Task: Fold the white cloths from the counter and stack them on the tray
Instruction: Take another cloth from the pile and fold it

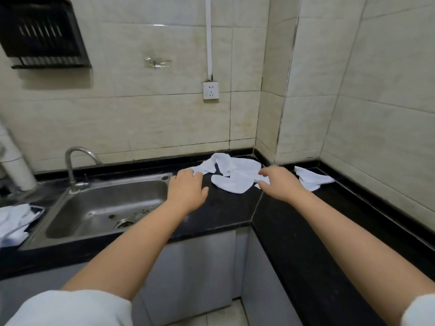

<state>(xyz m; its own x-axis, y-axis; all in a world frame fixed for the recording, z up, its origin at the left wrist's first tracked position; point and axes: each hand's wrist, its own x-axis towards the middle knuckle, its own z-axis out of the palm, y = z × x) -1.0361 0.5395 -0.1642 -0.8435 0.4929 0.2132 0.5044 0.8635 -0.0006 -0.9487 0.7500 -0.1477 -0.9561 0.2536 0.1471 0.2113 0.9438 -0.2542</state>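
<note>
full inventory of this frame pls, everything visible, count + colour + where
crumpled cloths: heap, count unclear, white, back of counter in the corner
separate cloth: 1, white, counter right of the heap
more cloths: count unclear, white, left of sink on what may be a tray
counter: 1, black, L-shaped
sink: 1, steel, set in counter at left
faucet: 1, chrome, behind sink
wall socket: 1, white, tiled wall above heap
cable cover: 1, white, running up from socket
wall rack: 1, black, top left
pipe: 1, white, far left
left hand: bare, at heap's left edge
right hand: bare, on heap's right edge
</note>
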